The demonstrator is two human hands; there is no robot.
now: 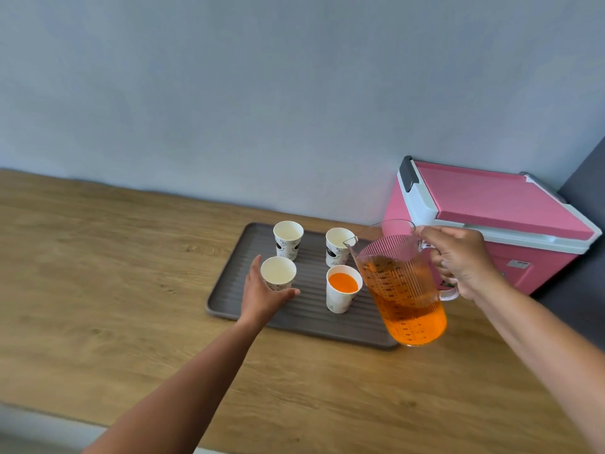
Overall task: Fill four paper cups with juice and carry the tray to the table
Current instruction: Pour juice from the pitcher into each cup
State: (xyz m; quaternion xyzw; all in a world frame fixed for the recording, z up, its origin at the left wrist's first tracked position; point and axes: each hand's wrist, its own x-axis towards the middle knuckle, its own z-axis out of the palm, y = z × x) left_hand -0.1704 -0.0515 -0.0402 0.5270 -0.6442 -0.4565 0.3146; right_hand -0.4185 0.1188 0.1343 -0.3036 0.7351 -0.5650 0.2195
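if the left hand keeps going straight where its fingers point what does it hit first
The empty near-left cup: the left hand cups its base. Beyond that, probably the far-left cup, though depth is unclear.

Pink cooler [497,204] against grey wall [262,93]; wooden counter [98,273]

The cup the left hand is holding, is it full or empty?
Empty. The held cup shows only white paper inside; the neighbouring cup is filled with orange juice.
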